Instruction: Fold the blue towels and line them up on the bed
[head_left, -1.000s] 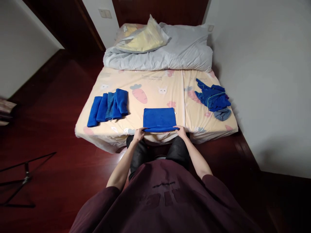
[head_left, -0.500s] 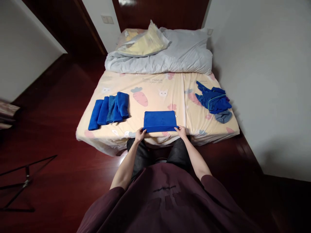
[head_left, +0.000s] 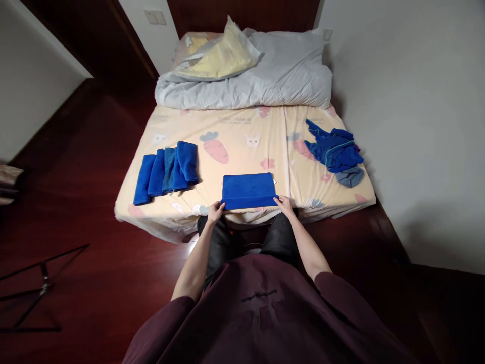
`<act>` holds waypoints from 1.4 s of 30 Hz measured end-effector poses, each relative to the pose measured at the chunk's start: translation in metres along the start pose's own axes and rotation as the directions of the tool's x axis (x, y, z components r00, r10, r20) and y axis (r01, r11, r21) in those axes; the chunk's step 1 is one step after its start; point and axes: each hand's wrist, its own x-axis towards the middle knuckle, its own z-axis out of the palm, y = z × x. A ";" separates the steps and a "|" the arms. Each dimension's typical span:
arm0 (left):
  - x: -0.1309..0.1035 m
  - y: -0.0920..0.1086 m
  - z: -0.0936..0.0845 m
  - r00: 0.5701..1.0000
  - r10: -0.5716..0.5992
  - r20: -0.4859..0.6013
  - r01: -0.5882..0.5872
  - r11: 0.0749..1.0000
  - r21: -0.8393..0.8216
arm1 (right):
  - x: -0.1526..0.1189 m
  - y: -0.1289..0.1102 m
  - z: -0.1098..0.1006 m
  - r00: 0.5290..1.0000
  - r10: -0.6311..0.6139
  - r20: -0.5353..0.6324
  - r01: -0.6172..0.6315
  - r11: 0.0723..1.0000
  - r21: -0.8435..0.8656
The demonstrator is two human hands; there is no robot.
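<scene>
A blue towel (head_left: pixel 248 186) lies flat at the front edge of the bed, its near edge folded over into a narrow band. My left hand (head_left: pixel 215 211) pinches the left end of that folded band. At the right end, my right hand (head_left: pixel 285 205) grips the same band between thumb and fingers. A small white tag shows at the towel's right side. To the left, several rolled or folded blue towels (head_left: pixel 166 169) lie side by side, one of them duller teal. On the right is a crumpled heap of blue cloths (head_left: pixel 335 151) with a grey-blue piece (head_left: pixel 350 177) at its near end.
The bed (head_left: pixel 242 131) has a cream sheet with carrots and rabbits. A bunched grey-white quilt (head_left: pixel 288 76) and a yellow pillow (head_left: pixel 220 58) are at its head. Black tripod legs (head_left: pixel 41 288) stand on the dark red floor at left; a white wall (head_left: pixel 417 126) rises at right.
The folded band along the towel's near edge has become flatter and wider, with both hands still at its ends. The view has shifted slightly.
</scene>
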 end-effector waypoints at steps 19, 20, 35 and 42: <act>-0.006 0.007 -0.001 0.999 0.027 -0.021 -0.027 0.999 -0.020 | -0.001 0.000 0.000 1.000 0.006 0.016 -0.008 0.993 0.121; -0.007 0.008 -0.001 0.999 0.027 -0.036 -0.026 1.000 0.010 | -0.001 0.000 0.000 1.000 0.004 0.017 -0.006 0.992 0.125; -0.011 0.003 -0.005 0.989 -0.074 -0.129 0.096 0.980 0.174 | -0.001 0.011 -0.002 1.000 0.028 -0.003 -0.026 0.969 0.245; -0.007 0.006 0.000 0.982 -0.083 -0.172 0.125 0.960 0.250 | 0.000 0.010 -0.002 1.000 0.027 -0.012 -0.024 0.973 0.231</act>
